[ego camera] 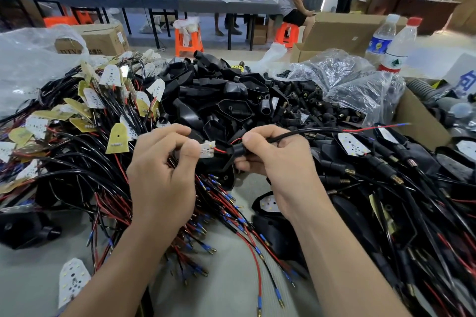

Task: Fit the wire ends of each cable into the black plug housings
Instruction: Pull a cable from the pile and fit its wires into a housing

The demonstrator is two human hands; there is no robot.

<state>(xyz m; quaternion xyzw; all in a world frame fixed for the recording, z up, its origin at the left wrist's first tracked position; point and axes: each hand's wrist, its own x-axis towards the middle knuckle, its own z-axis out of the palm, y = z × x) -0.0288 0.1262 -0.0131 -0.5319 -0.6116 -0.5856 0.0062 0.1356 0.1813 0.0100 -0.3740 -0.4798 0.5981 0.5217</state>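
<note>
My left hand [164, 162] pinches a small white LED board [207, 150] whose red and black wires run into a black plug housing [233, 156]. My right hand [275, 152] grips that housing and the black cable [309, 132] that leaves it to the right, ending in a red wire with a blue tip [401, 124]. Both hands are held over the middle of the table. A heap of empty black housings [226, 95] lies just beyond them. Loose cables with white and yellow boards [85, 116] pile up on the left.
Red and black wire ends with blue sleeves [221, 216] spread under my wrists. Finished black assemblies [386, 175] lie at right, beside a cardboard box [417, 116] and clear plastic bags [360, 80]. Two water bottles [394, 46] stand far right. People stand and sit at the back tables.
</note>
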